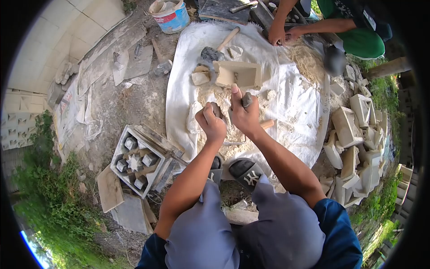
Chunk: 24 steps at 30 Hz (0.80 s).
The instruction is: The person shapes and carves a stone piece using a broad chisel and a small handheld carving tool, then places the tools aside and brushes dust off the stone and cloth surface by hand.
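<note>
My left hand (211,122) is closed around a dark grey stone-like lump (217,110), which is mostly covered by the fingers. Beside it, my right hand (247,115) grips another dark grey piece (247,99), with the thumb stretched forward. Just beyond both hands a beige open-fronted cast block (251,75) stands on a white sheet (181,94). Pale crumbs and powder lie beneath my hands. A tool's wooden handle (267,124) shows by my right forearm. Farther off rests a mallet with a dark lumpy head (211,54), near pale chunks (200,77).
A co-worker's hands (280,35) work at a wooden frame at the upper right, by a sand pile (307,60). Several cast blocks (347,127) are heaped right. A patterned mould (134,159) stands left; a bucket (169,18) is at the back.
</note>
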Each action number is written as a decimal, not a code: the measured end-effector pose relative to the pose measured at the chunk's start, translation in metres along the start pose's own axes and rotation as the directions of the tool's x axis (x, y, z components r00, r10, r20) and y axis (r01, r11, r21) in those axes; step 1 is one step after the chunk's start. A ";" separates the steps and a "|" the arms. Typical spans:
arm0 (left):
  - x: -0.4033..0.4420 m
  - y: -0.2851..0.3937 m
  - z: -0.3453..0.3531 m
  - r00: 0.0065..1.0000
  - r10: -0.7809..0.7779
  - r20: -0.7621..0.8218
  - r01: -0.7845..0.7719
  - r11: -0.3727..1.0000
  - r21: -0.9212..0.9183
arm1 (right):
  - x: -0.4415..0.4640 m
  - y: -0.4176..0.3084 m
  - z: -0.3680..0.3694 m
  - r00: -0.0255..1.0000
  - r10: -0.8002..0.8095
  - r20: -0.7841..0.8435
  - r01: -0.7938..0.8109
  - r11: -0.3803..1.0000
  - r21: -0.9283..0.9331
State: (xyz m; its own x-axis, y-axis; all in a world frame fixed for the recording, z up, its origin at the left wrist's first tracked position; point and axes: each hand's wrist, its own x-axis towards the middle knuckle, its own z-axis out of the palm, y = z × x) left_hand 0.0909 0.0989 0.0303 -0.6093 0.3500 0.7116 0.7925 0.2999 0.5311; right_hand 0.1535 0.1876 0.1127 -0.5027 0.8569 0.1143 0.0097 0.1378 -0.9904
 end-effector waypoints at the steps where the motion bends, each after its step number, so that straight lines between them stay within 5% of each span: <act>1: 0.002 0.001 -0.003 1.000 -0.015 0.025 0.014 0.999 0.031 | -0.004 0.007 0.002 1.000 0.010 0.015 -0.010 1.000 -0.002; 4: -0.002 0.001 -0.001 0.986 0.153 -0.058 -0.159 0.982 -0.102 | -0.001 0.009 -0.004 0.995 0.007 0.097 0.003 0.994 -0.111; 7: 0.003 0.001 -0.001 0.996 0.092 -0.010 -0.092 0.994 -0.050 | -0.007 -0.006 -0.010 1.000 -0.019 -0.007 0.019 0.999 0.041; 9: 0.005 0.004 -0.004 0.996 0.090 -0.027 -0.090 0.996 0.001 | -0.009 0.005 -0.009 0.999 -0.033 0.005 0.033 0.999 0.040; 11: 0.006 0.012 -0.010 0.980 0.185 -0.077 -0.190 0.979 -0.075 | -0.005 0.012 -0.009 0.994 -0.047 0.102 0.066 0.980 -0.188; 15: 0.007 0.006 0.000 0.995 0.087 -0.052 -0.086 0.996 0.010 | -0.009 -0.011 -0.011 1.000 -0.025 0.004 0.025 0.999 -0.047; 19: 0.007 0.001 0.005 0.962 0.260 -0.086 -0.266 0.961 -0.072 | -0.006 0.004 -0.011 0.996 -0.008 0.085 0.023 0.985 -0.173; 21: 0.009 -0.005 0.008 0.979 0.204 -0.005 -0.204 0.978 -0.035 | -0.003 -0.004 -0.010 0.999 -0.014 0.043 0.020 0.988 -0.155; 22: 0.008 -0.007 0.004 0.944 -0.253 0.212 0.327 0.806 -0.494 | -0.007 -0.007 -0.009 0.998 -0.060 0.018 0.062 0.994 -0.089; 24: 0.004 0.011 -0.001 0.986 0.148 -0.075 -0.149 0.989 -0.017 | -0.012 0.000 -0.009 0.997 -0.076 0.017 0.077 0.995 -0.065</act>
State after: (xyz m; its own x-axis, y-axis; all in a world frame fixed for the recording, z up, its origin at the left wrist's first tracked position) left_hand 0.0972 0.1023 0.0390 -0.4816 0.3226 0.8149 0.8750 0.2295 0.4263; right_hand 0.1675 0.1820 0.1122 -0.5162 0.8355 0.1882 0.0269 0.2355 -0.9715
